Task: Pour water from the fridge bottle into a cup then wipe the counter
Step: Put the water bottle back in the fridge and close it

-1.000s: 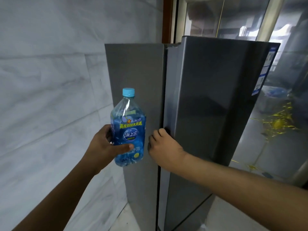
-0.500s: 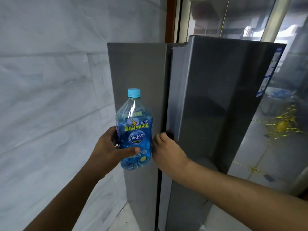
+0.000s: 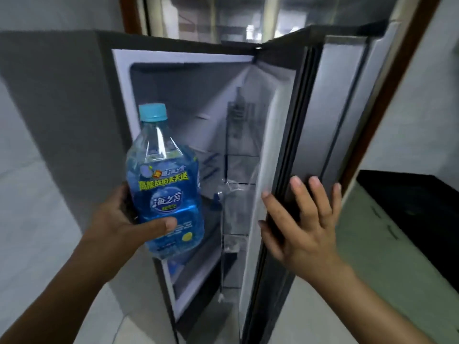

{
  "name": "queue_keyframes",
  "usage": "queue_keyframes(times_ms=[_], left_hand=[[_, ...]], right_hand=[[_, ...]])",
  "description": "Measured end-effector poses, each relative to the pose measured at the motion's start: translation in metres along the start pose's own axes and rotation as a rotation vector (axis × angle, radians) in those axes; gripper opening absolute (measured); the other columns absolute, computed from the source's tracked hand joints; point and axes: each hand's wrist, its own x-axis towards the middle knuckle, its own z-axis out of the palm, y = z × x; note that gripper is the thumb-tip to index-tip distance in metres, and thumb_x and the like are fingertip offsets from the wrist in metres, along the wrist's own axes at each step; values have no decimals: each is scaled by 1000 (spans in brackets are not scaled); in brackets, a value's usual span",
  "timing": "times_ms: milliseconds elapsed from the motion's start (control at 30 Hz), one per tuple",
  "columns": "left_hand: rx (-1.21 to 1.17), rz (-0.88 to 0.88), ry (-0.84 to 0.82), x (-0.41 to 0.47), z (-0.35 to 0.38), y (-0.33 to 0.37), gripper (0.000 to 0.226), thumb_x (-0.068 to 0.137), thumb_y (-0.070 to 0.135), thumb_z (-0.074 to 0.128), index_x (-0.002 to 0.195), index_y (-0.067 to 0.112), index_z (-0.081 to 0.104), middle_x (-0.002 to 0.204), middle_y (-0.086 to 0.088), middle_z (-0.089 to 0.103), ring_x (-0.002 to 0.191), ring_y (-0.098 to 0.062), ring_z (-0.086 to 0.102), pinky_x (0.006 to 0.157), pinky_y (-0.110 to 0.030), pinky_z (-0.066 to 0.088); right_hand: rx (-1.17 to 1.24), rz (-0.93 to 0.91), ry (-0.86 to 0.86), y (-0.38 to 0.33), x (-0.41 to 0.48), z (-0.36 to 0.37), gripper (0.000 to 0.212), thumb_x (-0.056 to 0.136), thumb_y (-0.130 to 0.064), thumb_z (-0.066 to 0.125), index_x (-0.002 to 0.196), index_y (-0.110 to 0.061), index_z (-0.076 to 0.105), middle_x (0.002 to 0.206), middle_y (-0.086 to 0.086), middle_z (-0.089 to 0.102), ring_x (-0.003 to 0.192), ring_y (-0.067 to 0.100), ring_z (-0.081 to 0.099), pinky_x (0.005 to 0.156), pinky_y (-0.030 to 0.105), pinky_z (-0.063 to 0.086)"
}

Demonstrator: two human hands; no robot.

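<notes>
Left hand (image 3: 116, 227) grips clear plastic bottle with blue label and light-blue cap (image 3: 164, 184), upright and capped, near open grey fridge (image 3: 173, 95); likely just carrying. Right hand (image 3: 298, 224) flat, fingers spread on grey fridge door (image 3: 345, 108), probably steadying its swing. Black-topped desk (image 3: 409, 194) far right.

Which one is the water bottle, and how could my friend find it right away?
Find the tall grey fridge with its door standing open. Right in front of the open compartment, the left hand grips the bottle, cap up. It stands out by its clear plastic, blue label and light-blue cap, while the shelves behind are pale and dim.
</notes>
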Motion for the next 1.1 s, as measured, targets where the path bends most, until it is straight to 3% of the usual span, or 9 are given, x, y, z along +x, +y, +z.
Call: queue_keyframes(times_ms=[233,333,433,567,700,800,900,1000,1100], left_hand=[[-64,6,-164,15,67,2,100,17,56,97,107,26,65,104,6,78,91,-15,76,66,-22,60],[-43,13,-193,18,88,7,88,28,39,99,106,22,64,99,8,78,87,-13,76,63,-18,58],[-34,-2,-159,25,101,10,73,44,15,99,107,23,64,99,9,78,90,-14,75,64,-18,58],[-5,-2,-76,36,114,12,105,18,49,99,113,18,64,105,2,78,91,-16,76,67,-22,59],[-11,-21,-9,44,131,10,112,9,55,96,110,16,64,101,3,78,88,-14,76,63,-18,58],[24,-41,46,54,148,1,113,6,57,95,107,17,64,99,5,78,87,-12,76,61,-16,57],[57,-32,83,67,172,-8,105,11,53,98,104,17,64,95,6,79,84,-13,76,59,-14,56],[65,-44,110,82,190,-19,78,33,23,95,104,14,65,91,6,79,88,-18,75,59,-15,55],[87,-38,130,96,200,-28,101,14,48,98,104,16,65,94,6,79,83,-12,76,62,-15,56]], right_hand=[[80,207,-27,32,-6,-29,50,85,-36,68,128,-15,56,146,22,30,147,42,20,118,63,12],[269,166,-10,41,28,-36,46,86,-30,68,122,-3,63,142,25,41,141,43,32,116,58,28],[232,187,-225,58,66,-19,44,87,-36,66,120,-5,64,119,20,62,117,37,56,98,45,45],[27,197,-302,97,74,7,24,80,-37,69,87,-14,67,68,5,65,59,31,63,53,32,43],[90,232,-180,148,54,4,12,78,-20,76,76,-12,67,55,5,60,48,32,57,49,29,39],[84,321,-306,198,48,5,17,79,-23,78,82,-11,66,47,4,53,41,29,51,51,26,33],[-133,251,-568,233,52,10,33,86,-41,70,82,-12,56,58,6,58,52,25,49,55,29,35],[-106,186,-727,247,76,29,40,94,-58,52,93,-18,43,92,4,65,81,26,55,70,34,31],[64,196,-806,248,100,79,51,92,-61,54,115,-16,50,108,8,61,97,30,61,70,35,38]])
